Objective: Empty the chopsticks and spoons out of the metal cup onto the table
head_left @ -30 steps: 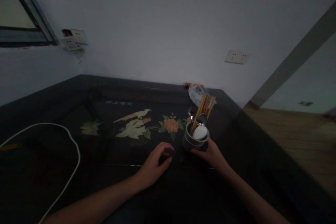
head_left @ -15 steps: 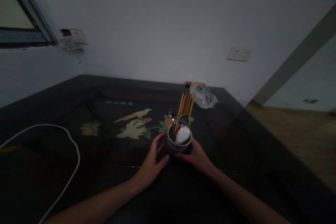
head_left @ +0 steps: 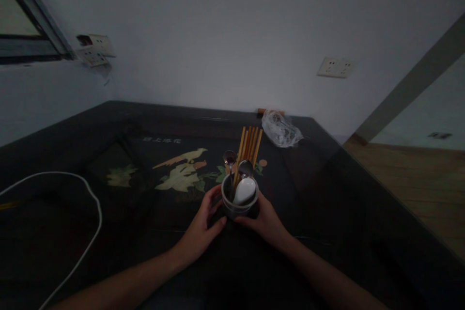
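A small round utensil cup [head_left: 237,210] stands on the dark tabletop between my hands. Several wooden chopsticks [head_left: 250,141] rise from its back. In front of them are a white spoon [head_left: 247,188] and two metal spoons, one at the left [head_left: 229,157] and one in the middle [head_left: 245,168]. My left hand [head_left: 199,225] curves round the cup's left side, with its thumb near the front. On the other side my right hand [head_left: 265,220] wraps the cup, thumb across the front. The fingertips behind the cup are hidden.
A crumpled clear plastic bag [head_left: 281,130] lies by the wall, beside a brown stick-like piece [head_left: 262,111]. On the left a white cable [head_left: 100,218] loops over the dark table [head_left: 327,179], which has a bird-and-flower picture. Sockets [head_left: 334,67] are on the wall.
The cup with its utensils has shifted a little left and toward me, both hands moving with it. My left fingers now sit closer against its side. The view has also shifted slightly.
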Demonstrator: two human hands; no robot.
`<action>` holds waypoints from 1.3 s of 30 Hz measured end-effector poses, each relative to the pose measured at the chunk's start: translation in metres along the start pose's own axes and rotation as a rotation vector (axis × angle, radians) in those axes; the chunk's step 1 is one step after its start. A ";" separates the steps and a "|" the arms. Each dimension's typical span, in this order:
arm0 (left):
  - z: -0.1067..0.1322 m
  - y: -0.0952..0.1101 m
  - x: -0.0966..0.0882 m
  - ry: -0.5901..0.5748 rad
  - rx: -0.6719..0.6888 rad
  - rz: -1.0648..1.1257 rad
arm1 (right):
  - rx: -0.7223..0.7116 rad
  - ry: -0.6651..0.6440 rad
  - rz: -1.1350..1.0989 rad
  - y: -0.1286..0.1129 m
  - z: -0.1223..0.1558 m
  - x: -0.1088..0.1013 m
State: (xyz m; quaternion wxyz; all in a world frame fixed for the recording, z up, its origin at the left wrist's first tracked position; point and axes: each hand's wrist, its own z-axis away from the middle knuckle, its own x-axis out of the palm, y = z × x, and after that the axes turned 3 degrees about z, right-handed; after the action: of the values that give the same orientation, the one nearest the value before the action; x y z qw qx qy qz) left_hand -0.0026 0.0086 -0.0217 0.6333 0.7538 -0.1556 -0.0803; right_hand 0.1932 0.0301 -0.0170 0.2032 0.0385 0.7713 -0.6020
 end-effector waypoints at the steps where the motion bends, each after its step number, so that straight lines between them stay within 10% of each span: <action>1: 0.000 0.000 0.000 0.010 -0.003 -0.007 | -0.003 0.001 0.002 0.000 0.000 0.000; 15: -0.011 0.028 -0.010 0.240 0.028 -0.027 | -0.115 0.004 0.005 0.010 -0.001 0.002; 25: -0.069 0.080 -0.007 0.000 -0.107 -0.359 | -0.106 0.014 -0.010 0.005 -0.001 0.001; 39: -0.091 0.066 0.004 -0.043 -0.203 -0.215 | -0.089 -0.016 -0.005 0.000 -0.001 -0.001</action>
State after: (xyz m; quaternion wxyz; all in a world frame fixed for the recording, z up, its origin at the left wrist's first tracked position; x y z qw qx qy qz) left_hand 0.0219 0.0823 0.0599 0.6905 0.6963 -0.0786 -0.1792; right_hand 0.1937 0.0308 -0.0163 0.2096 0.0226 0.7956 -0.5679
